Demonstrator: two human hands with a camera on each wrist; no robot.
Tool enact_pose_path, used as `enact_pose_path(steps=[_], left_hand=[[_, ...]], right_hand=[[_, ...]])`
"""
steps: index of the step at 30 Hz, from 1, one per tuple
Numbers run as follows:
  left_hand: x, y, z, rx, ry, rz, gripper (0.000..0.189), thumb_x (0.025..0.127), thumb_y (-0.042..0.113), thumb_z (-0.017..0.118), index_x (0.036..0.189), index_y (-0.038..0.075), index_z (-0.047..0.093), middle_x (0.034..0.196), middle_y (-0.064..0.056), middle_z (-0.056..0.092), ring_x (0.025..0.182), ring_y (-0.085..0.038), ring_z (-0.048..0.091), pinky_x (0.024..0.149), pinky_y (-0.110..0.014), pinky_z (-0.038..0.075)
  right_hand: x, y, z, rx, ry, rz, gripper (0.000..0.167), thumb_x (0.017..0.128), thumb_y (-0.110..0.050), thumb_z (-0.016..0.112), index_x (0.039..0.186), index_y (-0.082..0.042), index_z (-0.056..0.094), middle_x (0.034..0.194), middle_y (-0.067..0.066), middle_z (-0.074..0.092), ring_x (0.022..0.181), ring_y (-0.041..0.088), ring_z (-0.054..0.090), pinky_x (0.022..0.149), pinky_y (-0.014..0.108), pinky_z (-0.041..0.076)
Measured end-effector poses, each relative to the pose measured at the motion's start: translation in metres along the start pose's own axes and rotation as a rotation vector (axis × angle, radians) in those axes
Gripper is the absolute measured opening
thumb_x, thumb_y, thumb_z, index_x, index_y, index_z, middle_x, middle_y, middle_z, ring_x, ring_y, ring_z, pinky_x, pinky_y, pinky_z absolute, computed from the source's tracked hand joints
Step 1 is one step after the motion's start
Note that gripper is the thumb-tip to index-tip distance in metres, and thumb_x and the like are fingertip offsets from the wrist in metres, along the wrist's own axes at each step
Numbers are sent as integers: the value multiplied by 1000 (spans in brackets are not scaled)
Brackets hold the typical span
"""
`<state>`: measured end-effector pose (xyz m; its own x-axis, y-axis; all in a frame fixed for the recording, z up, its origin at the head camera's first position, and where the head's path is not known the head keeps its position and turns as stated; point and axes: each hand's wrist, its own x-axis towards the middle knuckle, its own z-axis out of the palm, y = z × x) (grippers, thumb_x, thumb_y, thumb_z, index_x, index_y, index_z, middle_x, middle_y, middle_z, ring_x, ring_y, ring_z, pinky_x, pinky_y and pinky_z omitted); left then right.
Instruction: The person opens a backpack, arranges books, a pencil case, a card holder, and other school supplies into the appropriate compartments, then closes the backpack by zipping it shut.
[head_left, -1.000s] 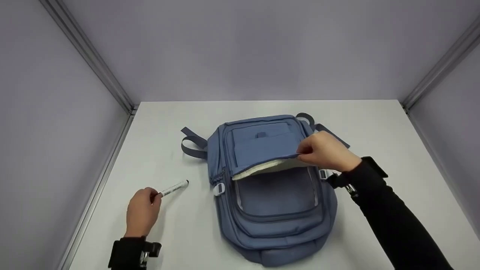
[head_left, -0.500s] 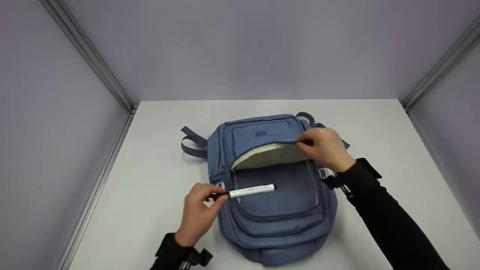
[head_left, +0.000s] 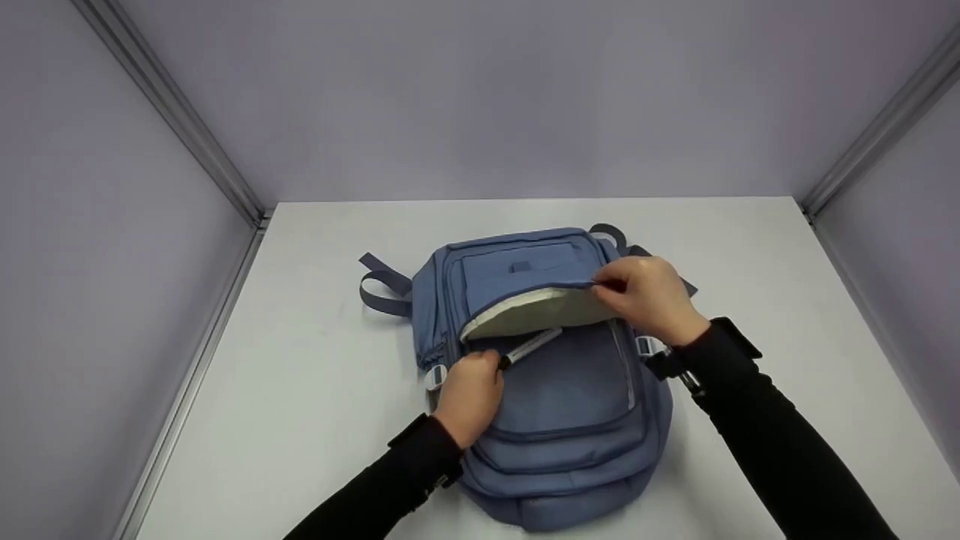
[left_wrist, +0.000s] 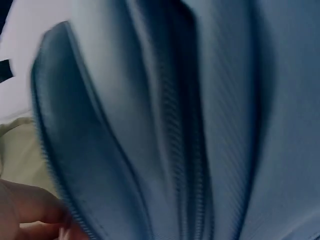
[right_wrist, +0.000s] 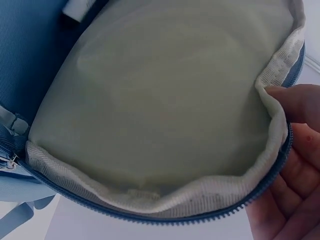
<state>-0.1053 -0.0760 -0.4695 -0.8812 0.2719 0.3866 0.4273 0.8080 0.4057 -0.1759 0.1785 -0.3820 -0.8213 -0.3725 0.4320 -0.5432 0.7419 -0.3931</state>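
A blue backpack (head_left: pixel 559 405) lies on the white table with its front pocket unzipped. My right hand (head_left: pixel 651 298) pinches the zippered edge of the pocket flap (head_left: pixel 536 311) and holds it raised, so its cream lining shows. In the right wrist view, the thumb (right_wrist: pixel 295 102) presses on the lining's edge, with the other fingers behind it. My left hand (head_left: pixel 471 394) grips a white marker (head_left: pixel 536 343) by its dark end, over the pocket. The marker's far tip points up and right, at the flap's underside. In the left wrist view, folds of the backpack hide most of that hand.
Grey straps stick out from the backpack's upper left (head_left: pixel 386 294) and upper right. White buckles (head_left: pixel 436 376) sit on its sides. Pale wall panels stand behind the table (head_left: pixel 330 247) and on both sides.
My left hand has carried the marker from the table's left side, rightward over the pocket, and its tip now reaches the flap. My right hand has lifted the flap higher, then kept it there.
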Motion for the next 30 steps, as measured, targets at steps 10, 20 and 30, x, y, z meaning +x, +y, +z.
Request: enact_pose_path(steps=[10, 20, 30], left_hand=[[-6, -10, -5, -63, -2, 143, 10, 89, -3, 65, 98, 0, 69, 91, -16, 72, 84, -28, 73, 71, -37, 58], [-6, -8, -40, 146, 440, 635, 12, 92, 11, 64, 99, 7, 73, 89, -3, 69, 68, -14, 63, 61, -25, 54], [-7, 23, -31, 244, -131, 544, 16, 82, 28, 80, 87, 16, 72, 84, 1, 66, 75, -14, 61, 63, -25, 53]], right_hand=[[-8, -3, 1, 15, -9, 8, 7, 83, -3, 74, 89, -3, 77, 83, 12, 75, 71, 23, 67, 66, 39, 52], [-42, -8, 5, -21, -76, -135, 10, 75, -1, 77, 82, -7, 75, 76, 5, 72, 66, 14, 63, 61, 30, 51], [-85, -11, 17, -49, -222, -176, 14, 71, -4, 81, 80, -12, 74, 76, -2, 71, 70, 16, 67, 65, 33, 54]])
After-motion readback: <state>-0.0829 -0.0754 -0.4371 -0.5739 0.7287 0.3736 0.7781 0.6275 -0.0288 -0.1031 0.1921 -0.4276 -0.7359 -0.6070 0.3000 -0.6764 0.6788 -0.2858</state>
